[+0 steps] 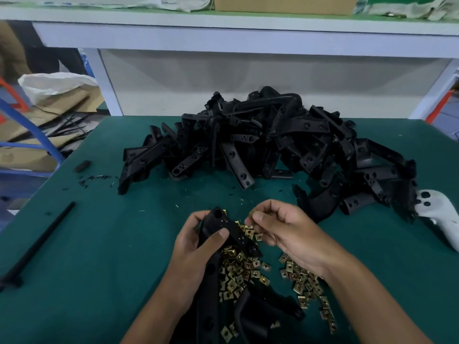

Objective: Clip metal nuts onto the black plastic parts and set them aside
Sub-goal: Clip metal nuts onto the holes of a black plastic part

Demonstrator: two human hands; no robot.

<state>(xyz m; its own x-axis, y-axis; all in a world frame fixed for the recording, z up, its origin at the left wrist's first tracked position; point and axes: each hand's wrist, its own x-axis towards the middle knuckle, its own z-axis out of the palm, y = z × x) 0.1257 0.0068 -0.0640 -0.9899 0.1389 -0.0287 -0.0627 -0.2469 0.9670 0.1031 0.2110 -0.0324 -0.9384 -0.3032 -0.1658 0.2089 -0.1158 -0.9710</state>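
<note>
Over scattered brass nuts [238,271], left hand [198,247] gripping matte black holed part [228,232], right hand [280,224] pinching one nut [252,213]

A green table [104,244] carries a black parts pile [268,137], loose brass nuts [238,271], and a black rod [39,242].

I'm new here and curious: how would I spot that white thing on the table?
Start at the big heap of black plastic parts on the green table. Follow its right end to the table's edge: the white controller lies there, the only pale, rounded thing beside them.
</note>
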